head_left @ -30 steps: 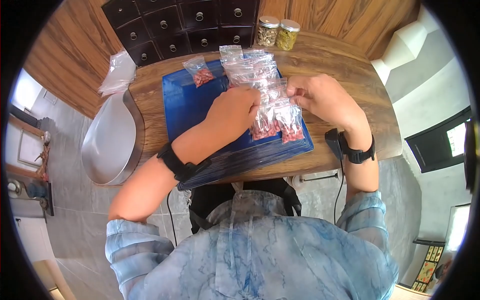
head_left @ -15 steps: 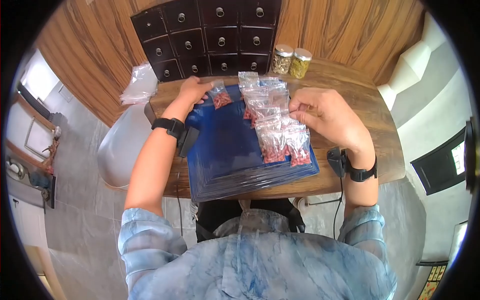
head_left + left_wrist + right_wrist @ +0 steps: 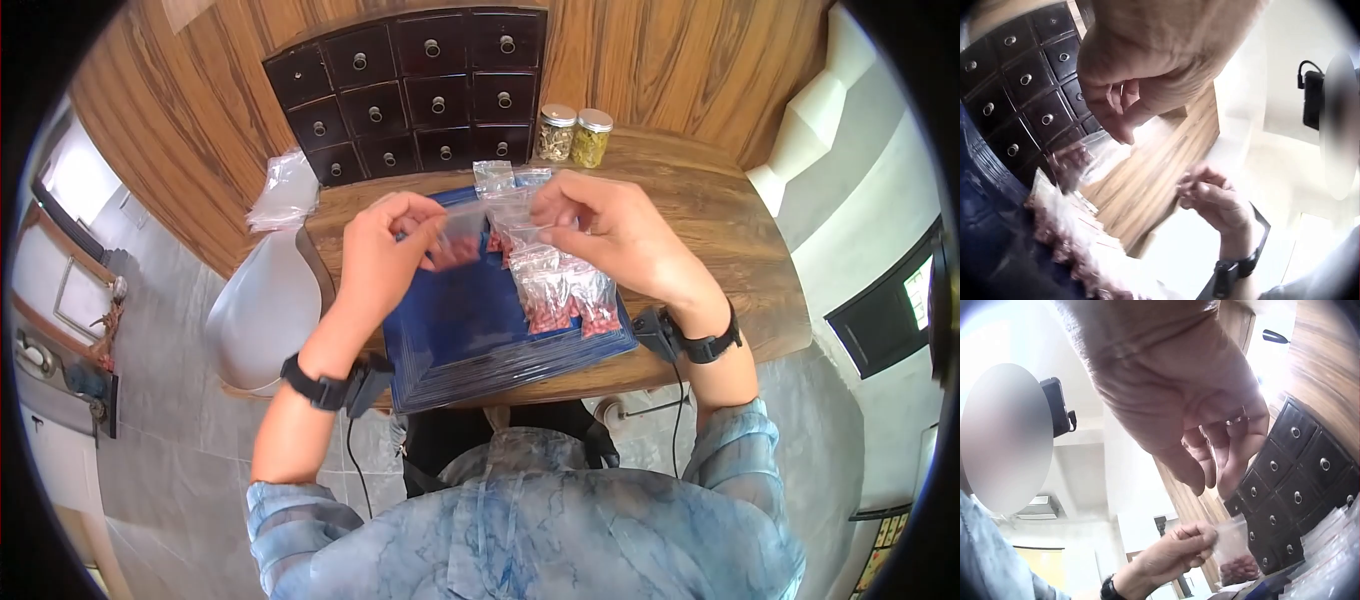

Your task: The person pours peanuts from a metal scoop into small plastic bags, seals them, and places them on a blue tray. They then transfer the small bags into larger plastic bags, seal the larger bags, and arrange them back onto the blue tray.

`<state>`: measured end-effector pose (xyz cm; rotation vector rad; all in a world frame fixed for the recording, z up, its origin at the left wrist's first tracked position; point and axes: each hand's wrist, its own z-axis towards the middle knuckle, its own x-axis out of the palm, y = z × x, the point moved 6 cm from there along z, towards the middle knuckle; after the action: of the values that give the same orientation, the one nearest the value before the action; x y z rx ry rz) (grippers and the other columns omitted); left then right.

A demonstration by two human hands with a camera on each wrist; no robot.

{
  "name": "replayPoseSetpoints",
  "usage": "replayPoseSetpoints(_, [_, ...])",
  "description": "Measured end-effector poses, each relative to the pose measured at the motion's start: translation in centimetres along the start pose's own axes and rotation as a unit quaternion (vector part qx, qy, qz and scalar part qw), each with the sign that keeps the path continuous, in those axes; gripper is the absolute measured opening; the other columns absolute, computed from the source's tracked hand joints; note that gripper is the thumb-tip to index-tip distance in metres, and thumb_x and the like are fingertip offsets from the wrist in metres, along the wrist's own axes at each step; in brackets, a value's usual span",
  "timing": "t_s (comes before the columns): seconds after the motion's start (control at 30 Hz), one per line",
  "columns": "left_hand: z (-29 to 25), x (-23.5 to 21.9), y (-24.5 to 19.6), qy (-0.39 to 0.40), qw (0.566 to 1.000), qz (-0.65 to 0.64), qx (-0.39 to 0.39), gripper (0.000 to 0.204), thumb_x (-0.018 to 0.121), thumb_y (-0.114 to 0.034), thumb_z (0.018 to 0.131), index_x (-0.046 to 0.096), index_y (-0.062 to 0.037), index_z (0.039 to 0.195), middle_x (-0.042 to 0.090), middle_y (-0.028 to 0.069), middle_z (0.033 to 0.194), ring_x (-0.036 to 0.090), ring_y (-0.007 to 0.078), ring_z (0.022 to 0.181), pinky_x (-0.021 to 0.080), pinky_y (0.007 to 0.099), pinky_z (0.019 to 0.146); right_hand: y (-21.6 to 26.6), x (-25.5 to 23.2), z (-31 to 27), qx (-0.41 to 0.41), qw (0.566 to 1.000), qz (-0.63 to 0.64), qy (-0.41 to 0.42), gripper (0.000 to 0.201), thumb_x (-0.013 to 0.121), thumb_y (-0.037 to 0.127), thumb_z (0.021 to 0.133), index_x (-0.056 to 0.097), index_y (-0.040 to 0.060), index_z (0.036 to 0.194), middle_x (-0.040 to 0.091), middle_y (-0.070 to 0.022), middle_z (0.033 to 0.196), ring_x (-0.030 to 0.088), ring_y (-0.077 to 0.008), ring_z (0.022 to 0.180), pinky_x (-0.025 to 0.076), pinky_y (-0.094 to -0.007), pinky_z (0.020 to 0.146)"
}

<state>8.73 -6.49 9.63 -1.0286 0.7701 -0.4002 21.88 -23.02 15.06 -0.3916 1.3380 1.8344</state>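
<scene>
My left hand (image 3: 383,250) pinches the top edge of a small clear zip bag (image 3: 461,246) with red, peanut-like pieces in its bottom. The bag hangs over the blue tray (image 3: 450,345), blurred in the head view and sharper in the right wrist view. My right hand (image 3: 615,240) hovers over the overlapping zip bags (image 3: 550,290) on the tray's right side, fingers loosely bent and thumb apart. In the right wrist view nothing shows between the fingertips (image 3: 1194,484) of that hand.
At the back stands a dark cabinet (image 3: 420,90) of small drawers. Two lidded jars (image 3: 573,140) are beside it. A pile of clear bags (image 3: 285,190) lies at the left, behind a pale curved pan (image 3: 265,310) at the table's left edge.
My left hand went from the row of bags to the single bag at the tray's far left, then brought it toward the middle. My right hand stays near the row, its fingers now farther apart.
</scene>
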Motion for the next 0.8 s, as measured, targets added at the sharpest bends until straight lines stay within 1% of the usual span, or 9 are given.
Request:
replayPoseSetpoints(0.07, [-2.2,0.3,-1.3,0.023,1.000,-0.011,0.010,0.008,0.063,-0.004,0.086,0.064,0.0001,0.093,0.062,0.0016,0.075,0.057,0.0058,0.063,0.045,0.0196,0.049,0.6,1.2,-0.2,0.003,1.000,-0.004,-0.029,0.018,0.067,0.005,0.080,0.062,0.0016,0.097,0.061,-0.0033,0.078,0.056,-0.0113,0.072,0.046,-0.0260,0.066])
replayPoseSetpoints(0.17, [-4.9,1.0,-2.3,0.038,0.997,-0.056,0.024,0.007,0.062,-0.002,0.086,0.063,0.0005,0.093,0.061,0.0024,0.076,0.058,0.0062,0.064,0.047,0.0195,0.051,0.5,3.1,-1.1,0.005,0.999,0.028,0.024,0.023,0.068,0.005,0.079,0.062,0.0027,0.101,0.062,-0.0040,0.079,0.056,-0.0100,0.071,0.046,-0.0258,0.064])
replayPoseSetpoints(0.2, [-5.7,1.1,-2.7,0.039,0.997,-0.060,0.031,0.006,0.061,0.001,0.086,0.062,0.0018,0.091,0.061,0.0040,0.079,0.059,0.0078,0.066,0.048,0.0199,0.052,0.2,3.7,-1.5,0.051,0.994,0.034,0.085,0.022,0.068,0.005,0.080,0.062,0.0035,0.101,0.064,-0.0038,0.082,0.057,-0.0078,0.072,0.046,-0.0238,0.064])
replayPoseSetpoints(0.3, [-7.4,1.4,-2.7,0.040,0.995,-0.074,0.045,0.006,0.060,0.002,0.086,0.061,0.0029,0.091,0.059,0.0044,0.083,0.061,0.0096,0.068,0.049,0.0201,0.053,-0.3,4.5,-3.4,0.159,0.964,0.198,0.072,0.011,0.065,0.004,0.083,0.063,0.0022,0.094,0.064,-0.0023,0.076,0.057,-0.0069,0.069,0.047,-0.0235,0.061])
replayPoseSetpoints(0.4, [-8.6,1.8,-2.4,0.050,0.993,-0.104,0.040,0.006,0.060,0.003,0.085,0.061,0.0036,0.091,0.057,0.0053,0.086,0.062,0.0113,0.069,0.050,0.0202,0.056,-1.8,5.6,-5.0,0.135,0.953,0.272,0.017,0.008,0.064,0.003,0.086,0.064,0.0027,0.094,0.063,0.0014,0.077,0.055,-0.0029,0.071,0.045,-0.0198,0.063])
replayPoseSetpoints(0.5, [-9.6,2.3,-1.2,0.056,0.989,-0.134,0.025,0.005,0.060,0.003,0.085,0.061,0.0035,0.091,0.056,0.0056,0.087,0.062,0.0115,0.070,0.051,0.0205,0.059,-1.9,6.8,-6.6,0.148,0.946,0.285,-0.036,0.008,0.066,0.004,0.085,0.064,0.0016,0.092,0.063,0.0013,0.078,0.055,-0.0032,0.071,0.045,-0.0191,0.065])
replayPoseSetpoints(0.63, [-11.0,3.0,0.1,0.050,0.985,-0.165,-0.009,0.005,0.060,0.003,0.086,0.061,0.0035,0.091,0.056,0.0059,0.088,0.062,0.0119,0.072,0.053,0.0219,0.063,-3.3,8.6,-8.6,0.181,0.947,0.262,-0.048,0.009,0.066,0.004,0.085,0.064,0.0021,0.093,0.062,0.0012,0.081,0.056,-0.0052,0.075,0.045,-0.0214,0.069])
replayPoseSetpoints(0.77, [-11.8,3.3,1.2,0.057,0.985,-0.161,-0.023,0.005,0.059,0.003,0.087,0.061,0.0034,0.092,0.056,0.0058,0.089,0.062,0.0121,0.073,0.054,0.0230,0.065,-3.9,9.7,-9.1,0.150,0.953,0.262,-0.041,0.009,0.067,0.004,0.084,0.063,0.0011,0.092,0.060,-0.0012,0.085,0.057,-0.0073,0.078,0.045,-0.0224,0.070])
replayPoseSetpoints(0.8, [-11.9,3.3,1.4,0.057,0.985,-0.160,-0.023,0.006,0.059,0.003,0.087,0.061,0.0033,0.092,0.056,0.0059,0.089,0.062,0.0122,0.073,0.054,0.0232,0.066,-3.7,9.8,-9.2,0.149,0.952,0.267,-0.033,0.008,0.065,0.002,0.085,0.062,0.0004,0.092,0.059,-0.0017,0.087,0.056,-0.0079,0.080,0.044,-0.0227,0.072])
